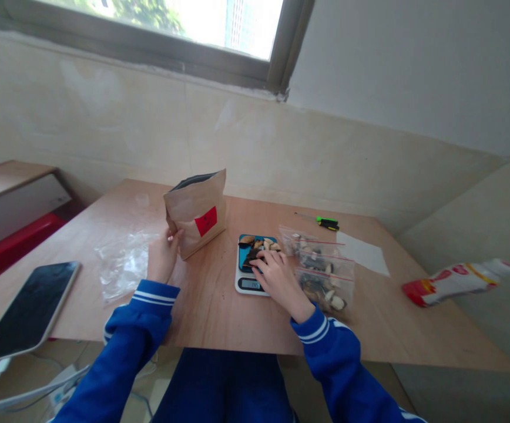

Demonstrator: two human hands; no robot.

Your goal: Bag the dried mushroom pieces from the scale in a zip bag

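Observation:
A brown paper bag (193, 217) with a red label stands upright, its top open, left of the table's middle. My left hand (163, 255) grips the bag's lower left edge, thumb on the front. A small white digital scale (241, 286) with a blue top lies right of the bag; its display is lit but hard to read. Dark and pale dried mushroom pieces (271, 245) are piled on it. My right hand (277, 275) reaches over the scale, its curled fingertips closed on some of the dark pieces and partly hiding them.
Several zip bags (325, 288) of similar pieces lie right of the scale. Behind them are screwdrivers (326, 222) and white paper (365, 252). A bottle (453, 283) lies at the right; clear plastic bags (123, 264) and a charging tablet (28, 311) are at the left.

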